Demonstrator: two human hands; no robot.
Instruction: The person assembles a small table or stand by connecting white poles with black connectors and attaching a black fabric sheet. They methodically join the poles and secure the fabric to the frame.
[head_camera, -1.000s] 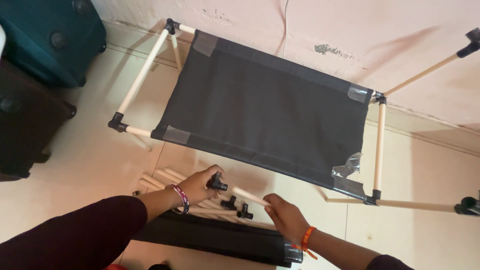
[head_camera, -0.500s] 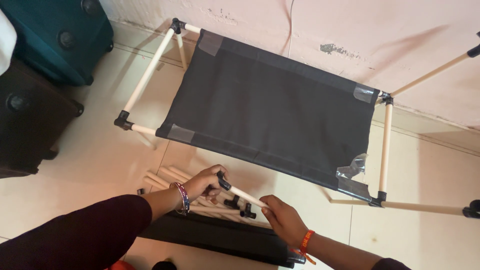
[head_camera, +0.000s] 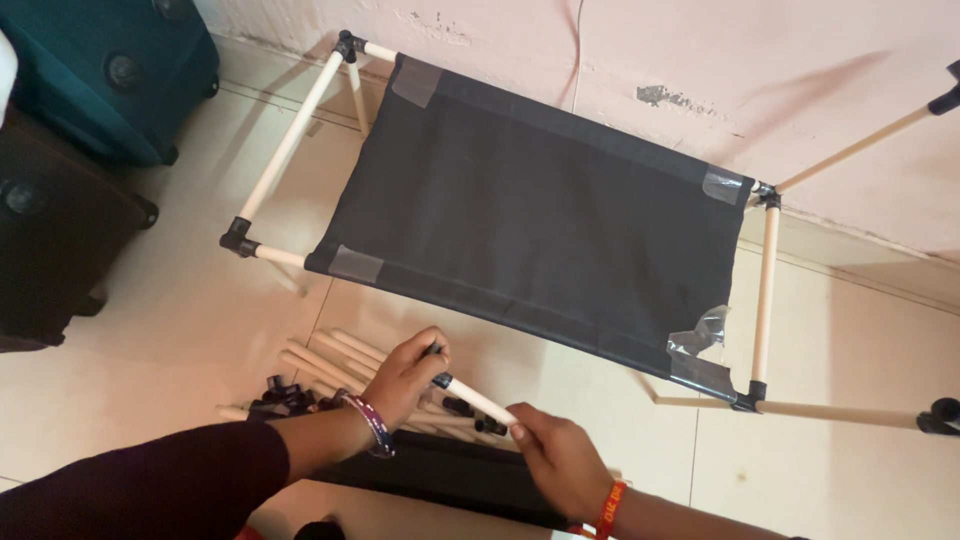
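Gripping a cream rod (head_camera: 478, 400) with a black connector at its upper end, held low over the floor | left hand (head_camera: 405, 375) clenched around the connector end | right hand (head_camera: 560, 460) pinching the rod's lower end | loose rods (head_camera: 330, 365) below | dark fabric shelf frame (head_camera: 540, 215) beyond.

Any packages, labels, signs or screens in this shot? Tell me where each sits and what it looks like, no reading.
No packages, signs or screens in view.
Orange wristband: on the right hand's wrist, bottom centre; narrow orange strip with dark print.
Grey tape patches: at the corners of the dark fabric shelf; plain, unprinted.
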